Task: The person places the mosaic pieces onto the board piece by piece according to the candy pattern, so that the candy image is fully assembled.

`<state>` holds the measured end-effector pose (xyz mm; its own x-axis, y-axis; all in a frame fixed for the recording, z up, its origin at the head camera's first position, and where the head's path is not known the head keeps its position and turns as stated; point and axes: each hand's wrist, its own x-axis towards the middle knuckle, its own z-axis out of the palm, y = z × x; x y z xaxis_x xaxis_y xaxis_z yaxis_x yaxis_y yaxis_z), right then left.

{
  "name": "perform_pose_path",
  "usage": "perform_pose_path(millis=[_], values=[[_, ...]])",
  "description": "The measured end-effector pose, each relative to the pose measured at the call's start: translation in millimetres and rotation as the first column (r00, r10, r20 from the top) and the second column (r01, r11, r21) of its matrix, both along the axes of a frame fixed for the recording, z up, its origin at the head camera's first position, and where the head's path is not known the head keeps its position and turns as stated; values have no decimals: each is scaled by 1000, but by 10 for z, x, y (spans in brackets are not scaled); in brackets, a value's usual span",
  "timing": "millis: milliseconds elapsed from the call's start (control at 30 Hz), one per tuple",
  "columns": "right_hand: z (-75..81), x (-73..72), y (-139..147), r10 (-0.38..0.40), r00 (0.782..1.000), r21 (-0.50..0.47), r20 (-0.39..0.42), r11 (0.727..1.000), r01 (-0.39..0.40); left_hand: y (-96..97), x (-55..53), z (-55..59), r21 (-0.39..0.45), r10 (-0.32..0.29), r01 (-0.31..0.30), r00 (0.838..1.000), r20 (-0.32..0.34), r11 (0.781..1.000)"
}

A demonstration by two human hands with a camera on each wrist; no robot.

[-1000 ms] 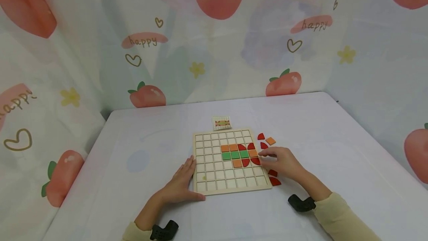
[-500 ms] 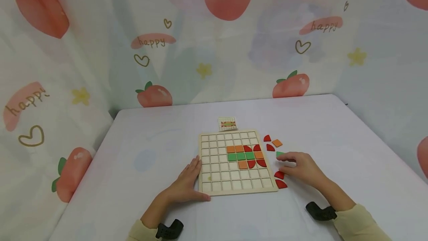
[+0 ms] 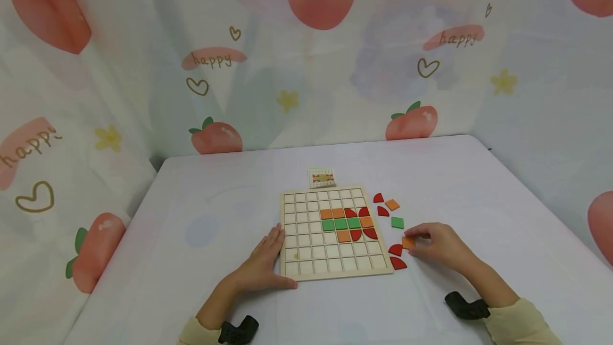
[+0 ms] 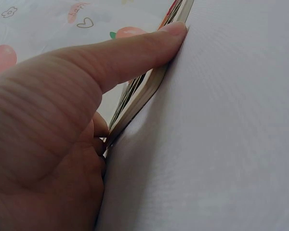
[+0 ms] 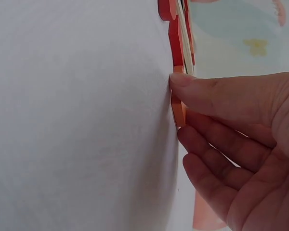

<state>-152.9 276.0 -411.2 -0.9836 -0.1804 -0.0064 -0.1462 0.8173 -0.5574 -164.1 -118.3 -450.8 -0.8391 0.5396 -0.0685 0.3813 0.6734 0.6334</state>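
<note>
The wooden grid board [image 3: 318, 253] lies flat on the table, with orange and green square tiles and red quarter-round tiles set in some cells. My left hand [image 3: 261, 266] rests against its left edge, fingers straight and thumb along the front corner. To the right of the board, my right hand [image 3: 442, 246] pinches an orange square tile [image 3: 408, 243] by its edges, low at the tabletop. In the right wrist view the thumb lies on the near side of that orange tile [image 5: 178, 108], with the fingers behind it.
Beside the board's right edge lie a green square tile [image 3: 397, 222], another orange tile [image 3: 392, 204] and several red quarter-round tiles [image 3: 398, 263]. A small pattern card [image 3: 322, 171] stands behind the board. Patterned cloth [image 3: 268, 68] hangs around the table.
My right hand has moved from the board's right edge over the green tile, then nearer to me, and now pinches the orange tile. The green tile lies uncovered. My left hand has stayed put.
</note>
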Motion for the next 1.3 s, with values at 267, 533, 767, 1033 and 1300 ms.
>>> perform_pose_path(millis=[267,533,767,1033,1300], values=[[8,13,25,8,999,6,37,1000,-8,6,0,-2,-2,4,-4,1000,-3,1000],[2,0,45,38,999,-9,20,999,-38,-2,12,31,-1,1,-1,1000,4,1000],[66,-12,8,61,997,-21,-55,998,-63,4,9,13,3,2,-2,1000,10,1000],[172,-80,-217,131,985,-55,-115,989,-138,4,14,6,1,0,0,1000,7,1000],[225,-180,-529,199,968,-90,-151,973,-214,1,9,17,-3,0,0,1000,7,1000]])
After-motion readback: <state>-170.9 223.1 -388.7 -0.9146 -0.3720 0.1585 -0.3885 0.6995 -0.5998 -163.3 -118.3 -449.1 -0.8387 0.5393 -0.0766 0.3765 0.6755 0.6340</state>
